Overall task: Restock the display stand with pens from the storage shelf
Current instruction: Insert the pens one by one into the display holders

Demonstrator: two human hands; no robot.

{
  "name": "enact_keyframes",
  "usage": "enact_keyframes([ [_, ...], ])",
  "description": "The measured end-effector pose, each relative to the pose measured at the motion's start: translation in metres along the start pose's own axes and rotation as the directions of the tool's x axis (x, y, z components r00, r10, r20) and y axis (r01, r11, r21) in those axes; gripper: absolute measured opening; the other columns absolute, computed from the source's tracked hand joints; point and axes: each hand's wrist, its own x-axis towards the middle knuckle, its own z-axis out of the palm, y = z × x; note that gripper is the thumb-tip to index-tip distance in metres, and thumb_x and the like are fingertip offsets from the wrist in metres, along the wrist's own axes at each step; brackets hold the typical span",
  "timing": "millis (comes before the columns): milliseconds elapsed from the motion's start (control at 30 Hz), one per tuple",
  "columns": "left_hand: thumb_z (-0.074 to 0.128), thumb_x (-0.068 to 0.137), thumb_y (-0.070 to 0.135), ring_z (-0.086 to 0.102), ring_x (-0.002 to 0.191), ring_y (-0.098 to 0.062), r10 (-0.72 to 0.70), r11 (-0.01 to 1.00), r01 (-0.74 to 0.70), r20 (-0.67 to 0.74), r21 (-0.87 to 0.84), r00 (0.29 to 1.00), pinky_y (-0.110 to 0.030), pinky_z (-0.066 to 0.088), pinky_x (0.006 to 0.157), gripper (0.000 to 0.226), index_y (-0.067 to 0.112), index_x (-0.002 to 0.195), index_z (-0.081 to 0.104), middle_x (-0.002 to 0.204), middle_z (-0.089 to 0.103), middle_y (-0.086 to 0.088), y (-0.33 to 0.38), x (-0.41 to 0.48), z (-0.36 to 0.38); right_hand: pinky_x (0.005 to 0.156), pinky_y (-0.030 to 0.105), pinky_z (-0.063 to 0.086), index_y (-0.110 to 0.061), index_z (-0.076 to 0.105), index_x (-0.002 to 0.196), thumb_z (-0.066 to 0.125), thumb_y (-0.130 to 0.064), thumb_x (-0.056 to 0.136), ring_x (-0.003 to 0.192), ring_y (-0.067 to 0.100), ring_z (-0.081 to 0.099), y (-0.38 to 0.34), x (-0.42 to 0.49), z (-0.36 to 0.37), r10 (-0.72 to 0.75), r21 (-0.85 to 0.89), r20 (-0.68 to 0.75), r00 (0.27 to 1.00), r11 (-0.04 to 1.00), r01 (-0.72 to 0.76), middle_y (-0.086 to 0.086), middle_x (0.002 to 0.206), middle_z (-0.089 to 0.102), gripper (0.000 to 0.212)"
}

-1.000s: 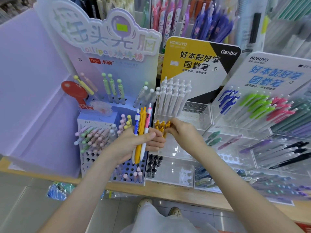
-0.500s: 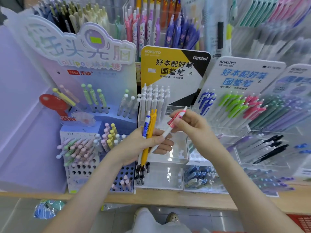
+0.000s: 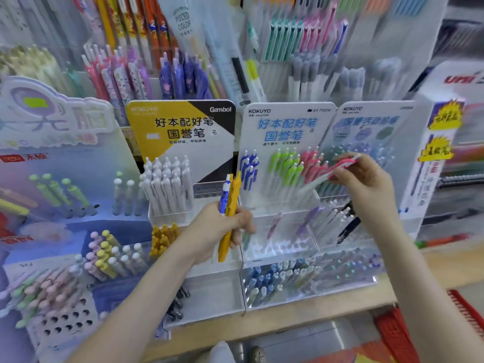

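Pink pens (image 3: pixel 313 163) in clear display stand (image 3: pixel 282 205)

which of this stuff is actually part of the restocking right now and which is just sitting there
Part of the job: pink pen pinched in the right hand; yellow and blue pens gripped in the left hand; pink row on the blue-lettered stand.
Just there: white pens; lollipop pens; red basket.

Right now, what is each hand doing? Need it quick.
Left hand: closed around a bunch of yellow and blue pens, held upright.
Right hand: pinching one pink pen near its clip end.
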Motion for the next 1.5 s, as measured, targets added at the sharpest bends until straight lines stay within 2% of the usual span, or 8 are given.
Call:
enact_keyframes([
  [167, 0.059, 0.082, 0.039, 0.033, 0.033, -0.008, -0.069, 0.993, 0.065, -0.045, -0.098, 0.997, -0.015, 0.026, 0.035, 0.032, 0.01, 0.072, 0.048, 0.049, 0.046, -0.001, 0.0, 0.017, 0.024, 0.088, 0.031, 0.053, -0.019, 0.062, 0.095, 0.057, 0.0, 0.09, 0.082, 0.004, 0.066, 0.016, 0.002, -0.003, -0.03, -0.2, 0.03, 0.999, 0.979, 0.036, -0.008, 0.086, 0.068, 0.02],
  [367, 0.048, 0.098, 0.014, 0.044, 0.043, -0.01, -0.055, 0.984, 0.064, 0.061, -0.164, 0.997, -0.019, 0.038, 0.042, 0.018, 0.007, 0.081, 0.052, 0.055, 0.053, 0.0, 0.003, 0.026, 0.037, 0.078, 0.022, 0.049, -0.015, 0.062, 0.094, 0.06, -0.005, 0.088, 0.085, 0.01, 0.064, 0.022, 0.01, 0.001, -0.078, -0.319, 0.159, 0.984, 0.939, 0.126, -0.006, 0.085, 0.069, 0.012],
  [500, 0.054, 0.085, 0.019, 0.054, 0.049, -0.013, 0.043, 0.98, -0.02, 0.114, -0.196, 0.993, -0.021, 0.047, 0.049, 0.013, 0.006, 0.088, 0.057, 0.061, 0.059, -0.002, 0.002, 0.028, 0.036, 0.076, 0.01, 0.044, -0.021, 0.059, 0.096, 0.062, -0.002, 0.087, 0.078, -0.005, 0.061, 0.01, 0.016, -0.002, -0.17, -0.236, 0.186, 0.968, 0.949, 0.212, -0.017, 0.084, 0.064, 0.021],
  [667, 0.079, 0.072, 0.035, 0.068, 0.067, -0.021, 0.172, 0.964, -0.134, 0.154, -0.23, 0.973, -0.029, 0.056, 0.062, 0.03, 0.011, 0.087, 0.07, 0.074, 0.068, -0.008, 0.009, 0.033, 0.031, 0.083, 0.014, 0.046, -0.025, 0.059, 0.095, 0.06, 0.001, 0.087, 0.086, 0.002, 0.064, -0.014, 0.047, -0.014, -0.272, -0.133, 0.162, 0.949, 0.947, 0.294, -0.012, 0.089, 0.067, 0.027],
  [800, 0.087, 0.057, 0.046, 0.071, 0.079, -0.027, 0.222, 0.953, -0.181, 0.152, -0.244, 0.963, -0.03, 0.057, 0.067, 0.054, 0.01, 0.092, 0.07, 0.082, 0.071, -0.013, 0.022, 0.04, 0.034, 0.082, 0.008, 0.043, -0.027, 0.062, 0.096, 0.061, -0.006, 0.088, 0.09, -0.005, 0.061, -0.014, 0.068, -0.011, -0.167, -0.299, 0.353, 0.921, 0.912, 0.28, -0.012, 0.091, 0.068, 0.022],
  [967, 0.088, 0.056, 0.045, 0.071, 0.078, -0.028, 0.233, 0.949, -0.193, 0.139, -0.251, 0.963, -0.031, 0.058, 0.067, 0.059, 0.006, 0.095, 0.068, 0.081, 0.071, -0.014, 0.034, 0.047, 0.04, 0.079, 0.03, 0.046, -0.018, 0.065, 0.103, 0.058, -0.02, 0.093, 0.089, 0.018, 0.06, 0.0, 0.08, -0.001, -0.093, -0.431, 0.5, 0.861, 0.836, 0.341, 0.001, 0.095, 0.066, 0.012],
  [1167, 0.089, 0.054, 0.048, 0.072, 0.077, -0.027, 0.216, 0.956, -0.178, 0.15, -0.234, 0.965, -0.031, 0.058, 0.066, 0.049, 0.013, 0.087, 0.075, 0.081, 0.072, -0.014, 0.035, 0.054, 0.041, 0.08, 0.036, 0.048, -0.016, 0.065, 0.106, 0.058, -0.02, 0.093, 0.086, 0.021, 0.06, 0.004, 0.089, -0.001, -0.128, -0.436, 0.501, 0.856, 0.817, 0.378, 0.006, 0.092, 0.067, 0.016],
  [1500, 0.089, 0.053, 0.046, 0.072, 0.077, -0.028, 0.167, 0.959, -0.127, 0.144, -0.253, 0.976, -0.03, 0.058, 0.065, 0.066, 0.003, 0.096, 0.065, 0.081, 0.071, -0.016, 0.028, 0.057, 0.044, 0.083, 0.027, 0.041, -0.018, 0.061, 0.125, 0.058, -0.019, 0.093, 0.095, 0.019, 0.056, 0.001, 0.099, 0.004, -0.092, -0.468, 0.574, 0.814, 0.779, 0.418, 0.0, 0.101, 0.057, 0.033],
])
